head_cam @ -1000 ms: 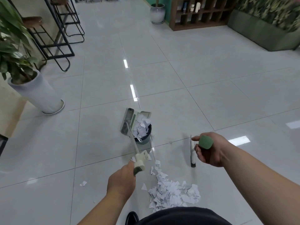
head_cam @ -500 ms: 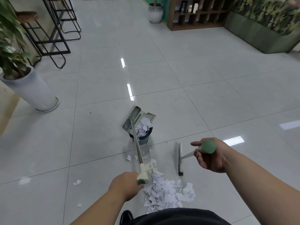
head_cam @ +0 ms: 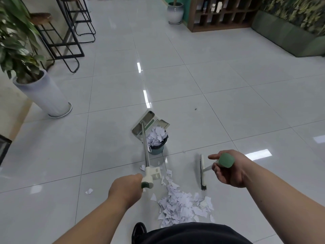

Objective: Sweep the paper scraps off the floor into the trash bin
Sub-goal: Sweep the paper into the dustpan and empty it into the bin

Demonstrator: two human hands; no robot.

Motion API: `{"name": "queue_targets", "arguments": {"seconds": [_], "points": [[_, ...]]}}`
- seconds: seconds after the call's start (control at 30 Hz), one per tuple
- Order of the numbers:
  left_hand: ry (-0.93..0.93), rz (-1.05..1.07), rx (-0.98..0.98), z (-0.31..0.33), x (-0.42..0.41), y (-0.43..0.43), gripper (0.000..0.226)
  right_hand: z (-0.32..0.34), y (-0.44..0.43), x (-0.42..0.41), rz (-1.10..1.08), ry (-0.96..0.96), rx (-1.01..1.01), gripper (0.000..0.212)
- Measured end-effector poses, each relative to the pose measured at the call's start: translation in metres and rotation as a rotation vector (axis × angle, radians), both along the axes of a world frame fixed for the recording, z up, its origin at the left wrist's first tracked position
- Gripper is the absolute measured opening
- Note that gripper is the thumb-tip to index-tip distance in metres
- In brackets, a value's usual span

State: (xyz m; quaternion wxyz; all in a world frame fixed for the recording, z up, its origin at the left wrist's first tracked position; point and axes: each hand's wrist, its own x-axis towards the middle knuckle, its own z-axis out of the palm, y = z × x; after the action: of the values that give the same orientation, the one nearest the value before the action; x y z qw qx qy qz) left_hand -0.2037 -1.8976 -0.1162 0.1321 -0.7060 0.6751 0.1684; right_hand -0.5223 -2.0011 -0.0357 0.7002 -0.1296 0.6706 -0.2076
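Nearest the viewer, a black shoe stands on the tiled floor just left of a loose pile of white paper scraps, torn and irregular, fanned out between the two forearms. A single stray scrap lies apart to the left.

The left hand is extended forward, back uppermost, with fingers wrapped round the green grip of a long-handled dustpan. The metal shaft runs away from the hand over the scraps.

The right hand is held further right, fingers curled round the green end of a broom handle, with the index finger extended leftward. The broom head stands edge-on, bristles to the floor, just beyond the pile's right side.

Beyond both hands, the pan is tilted with its mouth over a small round trash bin, which is heaped with more white scraps above its rim.

Further off stand a potted plant at left, black-framed bar stools behind it, a wooden shelf unit and a green planter at right.
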Motion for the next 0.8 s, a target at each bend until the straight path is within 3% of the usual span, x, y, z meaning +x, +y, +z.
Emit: {"name": "queue_targets", "arguments": {"seconds": [0.4,0.57,0.7,0.8], "points": [[-0.111,0.024,-0.053,0.038,0.018,0.020,0.002,0.007,0.012,-0.003,0.049,0.019,-0.046,0.020],[-0.150,0.040,-0.093,0.050,0.015,0.032,0.017,0.004,0.019,-0.007,0.070,0.008,-0.049,0.019],[-0.086,0.120,-0.151,0.056,0.008,0.041,0.008,-0.008,0.023,-0.010,0.112,0.016,-0.041,0.022],[-0.009,0.237,-0.201,0.059,0.008,0.051,0.009,-0.018,0.028,-0.008,0.153,0.026,-0.007,0.009]]}}
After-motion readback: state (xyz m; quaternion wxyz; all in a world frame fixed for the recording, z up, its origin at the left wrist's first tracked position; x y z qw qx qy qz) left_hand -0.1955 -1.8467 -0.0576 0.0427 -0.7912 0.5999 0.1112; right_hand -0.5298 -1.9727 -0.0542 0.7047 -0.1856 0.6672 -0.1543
